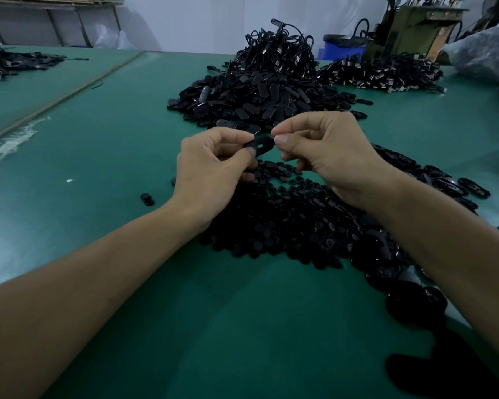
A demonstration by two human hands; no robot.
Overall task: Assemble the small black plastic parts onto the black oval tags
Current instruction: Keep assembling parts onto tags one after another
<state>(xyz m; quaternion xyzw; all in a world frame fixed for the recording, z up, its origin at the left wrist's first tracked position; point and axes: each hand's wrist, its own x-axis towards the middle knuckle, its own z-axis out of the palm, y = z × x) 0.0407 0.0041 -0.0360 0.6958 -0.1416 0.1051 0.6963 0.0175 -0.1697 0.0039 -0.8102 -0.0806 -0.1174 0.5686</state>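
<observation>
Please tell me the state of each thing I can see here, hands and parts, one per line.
left hand: pinches left end of the oval tag.
right hand: thumb and forefinger pinch at its right end.
oval tag: held above the table, slot facing up.
small parts: loose heap under the hands.
tag pile: heaped beyond the hands.

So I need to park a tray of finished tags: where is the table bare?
Mostly bare green table lies left of the left hand, up to the seam strip, and in front between the forearms. Crowded: the small-parts pile below the right hand, the tag heap beyond it.
</observation>
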